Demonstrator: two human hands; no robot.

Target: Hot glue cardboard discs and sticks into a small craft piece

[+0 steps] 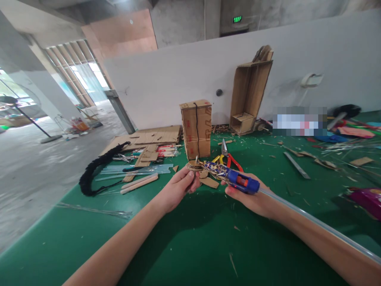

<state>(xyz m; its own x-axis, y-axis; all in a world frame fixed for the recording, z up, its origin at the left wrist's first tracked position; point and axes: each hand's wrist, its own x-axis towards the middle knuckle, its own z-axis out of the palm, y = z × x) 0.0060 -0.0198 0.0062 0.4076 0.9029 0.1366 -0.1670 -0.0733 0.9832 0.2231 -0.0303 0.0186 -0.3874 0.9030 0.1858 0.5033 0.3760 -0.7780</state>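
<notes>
- Left hand (186, 180) pinching small cardboard piece (195, 165)
- Right hand (256, 200) gripping blue glue gun (247, 183) — pointed at piece
- Green tabletop (184, 246), cardboard scraps (210, 182) strewn
- White partition (166, 83) behind — lit exit sign (237, 19) above

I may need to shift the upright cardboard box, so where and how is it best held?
Probably near its top, left and right, with the grip coming from above. The upright cardboard box is tall and narrow, and the left hand and blue tool sit low before it. Side holds should also avoid the black line running down it.
</notes>
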